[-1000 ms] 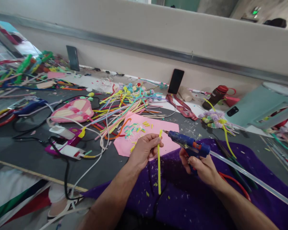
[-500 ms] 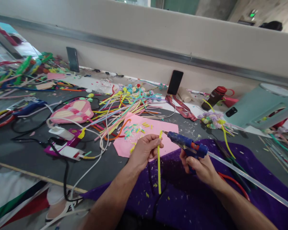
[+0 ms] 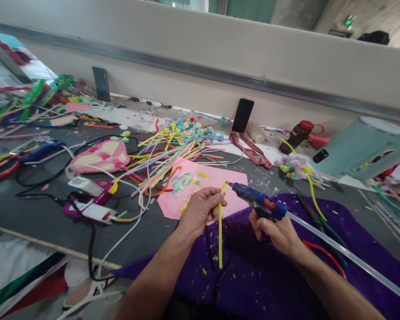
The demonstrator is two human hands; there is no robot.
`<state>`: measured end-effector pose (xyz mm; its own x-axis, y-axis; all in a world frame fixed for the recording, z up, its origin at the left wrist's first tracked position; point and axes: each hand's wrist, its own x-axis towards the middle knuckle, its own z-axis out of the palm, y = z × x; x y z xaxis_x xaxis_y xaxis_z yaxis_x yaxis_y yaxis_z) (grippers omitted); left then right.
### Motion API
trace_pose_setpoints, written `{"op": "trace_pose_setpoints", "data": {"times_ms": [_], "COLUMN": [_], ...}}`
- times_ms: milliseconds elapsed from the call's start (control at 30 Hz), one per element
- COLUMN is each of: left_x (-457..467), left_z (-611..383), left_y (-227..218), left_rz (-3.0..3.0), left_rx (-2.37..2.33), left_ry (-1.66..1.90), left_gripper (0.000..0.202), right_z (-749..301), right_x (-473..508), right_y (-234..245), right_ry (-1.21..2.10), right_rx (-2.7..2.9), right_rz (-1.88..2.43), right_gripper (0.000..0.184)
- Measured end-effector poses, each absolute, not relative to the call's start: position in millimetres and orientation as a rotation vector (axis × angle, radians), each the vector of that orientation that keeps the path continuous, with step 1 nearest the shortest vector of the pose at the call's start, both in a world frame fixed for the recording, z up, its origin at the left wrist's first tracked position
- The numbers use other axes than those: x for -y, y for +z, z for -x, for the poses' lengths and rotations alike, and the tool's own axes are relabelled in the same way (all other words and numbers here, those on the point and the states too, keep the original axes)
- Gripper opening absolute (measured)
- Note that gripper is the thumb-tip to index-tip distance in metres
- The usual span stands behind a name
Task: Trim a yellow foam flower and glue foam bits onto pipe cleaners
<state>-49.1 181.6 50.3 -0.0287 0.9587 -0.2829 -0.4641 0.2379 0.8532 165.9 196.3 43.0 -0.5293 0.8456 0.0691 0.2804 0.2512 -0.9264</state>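
One yellow pipe cleaner (image 3: 220, 235) near upright, just right of the frame's centre, pinched close to its top by the left hand (image 3: 200, 209) — thumb and fingers drawn together on it, the lower length hanging free in front of a purple cloth (image 3: 260, 275). In the right hand (image 3: 276, 229), a blue hot glue gun (image 3: 258, 198), fingers wrapped around its handle; cannot tell how hard on the trigger. Nozzle (image 3: 230, 184) pointing left, just beside the pipe cleaner's top end — cannot tell whether touching. Clear glue stick (image 3: 346, 253) jutting from the gun's back toward the lower right corner.

Beyond the hands, a pink sheet (image 3: 236, 195) with short yellow and teal cut pieces (image 3: 186, 181) scattered on it. Toward the upper centre, a loose heap of coloured pipe cleaners (image 3: 190, 144) and a black phone (image 3: 242, 116) propped up. Right of centre, a lilac pipe-cleaner flower bunch (image 3: 296, 165) near a brown bottle (image 3: 296, 137) with red cap. At left, a magenta power strip (image 3: 104, 194) with white adapters plugged in.
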Motion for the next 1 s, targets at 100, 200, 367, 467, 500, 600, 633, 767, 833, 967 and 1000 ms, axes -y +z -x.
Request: {"op": "trace_pose_setpoints", "data": {"times_ms": [100,200,367,467,500,600,633,767,833,967,1000], "left_x": [-181.7,-182.0,-181.9,-181.7,-181.7,-181.7,-181.8,-182.2,-182.3,-182.2,-182.1], "left_z": [49.4,50.3,51.3,51.4,51.5,51.7,51.7,51.3,51.0,50.9,50.9], "left_y": [49.9,48.6,46.7,46.2,46.2,46.3,46.3,46.3,46.2,45.6,45.5], "left_rz": [-0.632,-0.647,-0.66,-0.661,-0.659,-0.651,-0.651,-0.655,-0.657,-0.665,-0.665], "left_rx": [-1.045,-1.046,-1.033,-1.019,-1.017,-1.007,-1.006,-1.025,-1.03,-1.019,-1.016], "left_ry": [1.276,1.274,1.284,1.292,1.29,1.284,1.285,1.292,1.289,1.294,1.296], "left_gripper": [0.03,0.03,0.027,0.026,0.026,0.025,0.024,0.024,0.024,0.025,0.025], "right_z": [-165.6,-165.2,-166.3,-168.4,-168.9,-168.7,-168.0,-164.5,-163.7,-164.7,-165.1], "right_x": [-195.5,-195.0,-196.1,-196.0,-195.6,-194.8,-194.7,-195.9,-196.7,-196.8,-196.6], "right_y": [44.0,44.3,41.6,39.1,38.7,40.2,41.5,47.1,47.9,45.0,44.2], "right_ry": [1.278,1.31,1.351,1.35,1.351,1.357,1.353,1.306,1.291,1.316,1.328], "right_rx": [1.956,1.962,1.963,1.981,1.985,1.989,1.981,1.935,1.939,1.962,1.962], "right_rz": [1.067,1.085,1.089,1.095,1.095,1.076,1.06,0.98,0.968,1.026,1.035], "right_gripper": [0.037,0.036,0.037,0.036,0.036,0.036,0.036,0.037,0.038,0.039,0.039]}}
